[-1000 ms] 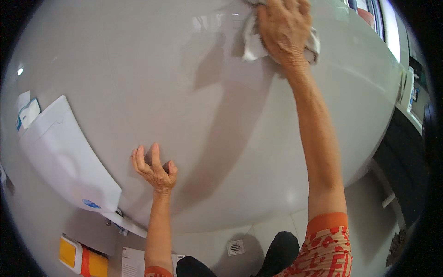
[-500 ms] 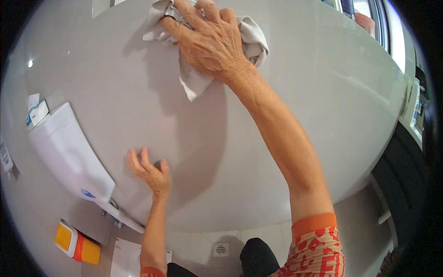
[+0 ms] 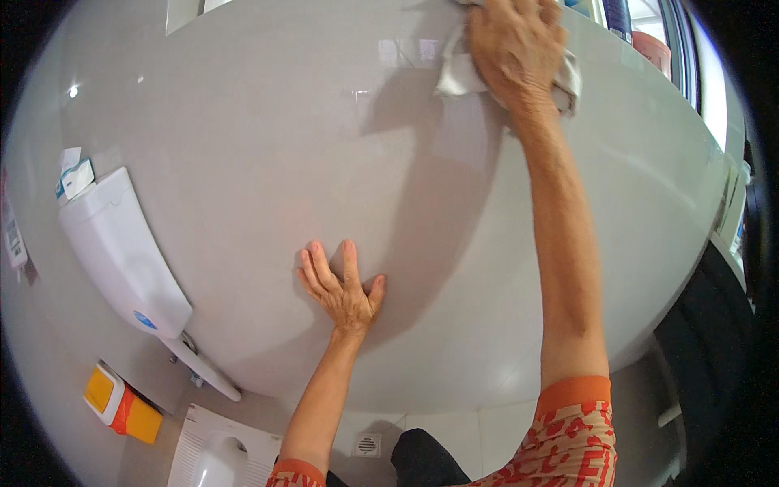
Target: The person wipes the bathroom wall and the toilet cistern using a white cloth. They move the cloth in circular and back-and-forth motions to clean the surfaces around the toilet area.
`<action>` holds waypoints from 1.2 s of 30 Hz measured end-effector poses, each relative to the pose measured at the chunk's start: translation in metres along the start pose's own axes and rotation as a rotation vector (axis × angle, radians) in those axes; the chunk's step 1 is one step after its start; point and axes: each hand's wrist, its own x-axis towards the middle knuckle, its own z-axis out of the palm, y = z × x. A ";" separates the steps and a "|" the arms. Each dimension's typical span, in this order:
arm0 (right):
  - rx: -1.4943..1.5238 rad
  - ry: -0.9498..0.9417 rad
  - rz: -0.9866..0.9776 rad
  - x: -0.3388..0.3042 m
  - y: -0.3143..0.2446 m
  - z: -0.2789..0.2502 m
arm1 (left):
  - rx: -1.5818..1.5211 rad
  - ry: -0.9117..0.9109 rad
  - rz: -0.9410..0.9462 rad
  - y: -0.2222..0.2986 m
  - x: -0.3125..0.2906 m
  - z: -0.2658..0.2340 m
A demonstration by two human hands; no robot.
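High on the smooth light-grey wall (image 3: 268, 162), my right hand (image 3: 519, 57) presses a crumpled whitish cloth (image 3: 461, 75). Its fingers are bent over the cloth, which sticks out on both sides of the hand; the upper part runs out of the picture. Lower and to the left, my left hand (image 3: 342, 296) lies against the same wall with its fingers spread, holding nothing. Shadows of my arms fall across the wall between the two hands.
A white toilet cistern (image 3: 126, 252) hangs at left, a tissue pack (image 3: 77, 178) on top. Below are a yellow-and-white bin (image 3: 122, 403), a squat toilet (image 3: 223, 454) and a floor drain (image 3: 367, 445). Bottles and a pink container (image 3: 652, 53) stand on the upper-right ledge. A black panel (image 3: 706, 325) is at right.
My right hand has moved the cloth to the right along the wall. My left hand has shifted right and now lies spread against the wall. The view has shifted slightly, showing more squat toilet.
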 end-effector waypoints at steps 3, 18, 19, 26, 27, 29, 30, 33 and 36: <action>-0.135 0.020 0.092 -0.012 0.033 -0.006 | 0.003 0.022 0.010 -0.002 -0.002 0.001; 0.197 0.015 -0.149 -0.091 -0.104 -0.004 | -0.013 -0.034 -0.024 0.008 -0.008 0.004; 0.265 0.026 -0.182 -0.103 -0.117 -0.004 | -0.005 -0.037 -0.029 0.010 -0.009 0.006; 0.382 0.032 -0.256 -0.132 -0.135 -0.011 | -0.036 0.046 -0.025 0.001 -0.007 0.006; 0.369 0.024 -0.241 -0.129 -0.126 -0.013 | -0.010 0.042 -0.010 0.000 -0.008 0.007; 0.327 0.017 -0.203 -0.122 -0.103 -0.017 | 0.002 0.018 -0.007 0.004 -0.004 0.003; 0.292 0.019 -0.191 -0.120 -0.091 -0.017 | 0.009 0.005 -0.007 0.005 -0.004 0.002; 0.179 0.020 -0.151 -0.115 -0.054 -0.021 | -0.024 0.033 0.015 0.003 0.001 0.000; 0.060 0.004 -0.109 -0.112 -0.011 -0.031 | 0.005 0.037 0.017 0.002 -0.001 0.001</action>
